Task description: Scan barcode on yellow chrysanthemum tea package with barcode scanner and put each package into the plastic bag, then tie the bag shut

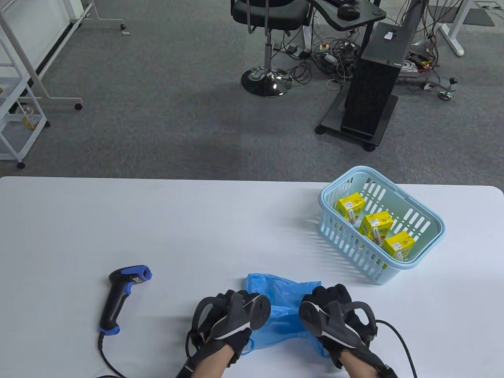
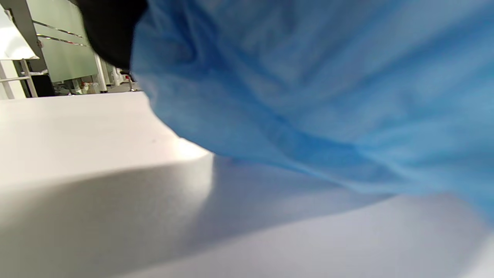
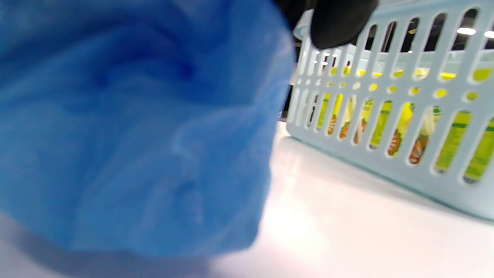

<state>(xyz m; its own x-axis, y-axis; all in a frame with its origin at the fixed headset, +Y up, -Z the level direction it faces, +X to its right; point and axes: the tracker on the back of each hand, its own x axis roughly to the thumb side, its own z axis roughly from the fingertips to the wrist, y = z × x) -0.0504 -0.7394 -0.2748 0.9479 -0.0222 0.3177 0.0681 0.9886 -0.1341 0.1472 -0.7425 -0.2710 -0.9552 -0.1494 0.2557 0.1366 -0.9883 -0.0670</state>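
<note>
A crumpled blue plastic bag (image 1: 284, 311) lies at the table's front edge between both hands. My left hand (image 1: 230, 303) grips its left side and my right hand (image 1: 328, 299) grips its right side, fingers curled into the plastic. The bag (image 2: 316, 92) fills the left wrist view, and the bag (image 3: 131, 127) covers the left of the right wrist view. Three yellow tea packages (image 1: 377, 225) stand in a light blue basket (image 1: 427, 221) at the right, also seen through the basket slots (image 3: 386, 116). The barcode scanner (image 1: 120, 293) lies at the front left, untouched.
The scanner's cable (image 1: 108, 360) runs off the front edge. Beyond the table's far edge stand a stool (image 1: 267, 47), a black computer tower (image 1: 374, 78) and tangled cables on grey carpet. A white rack (image 1: 19, 98) is at far left.
</note>
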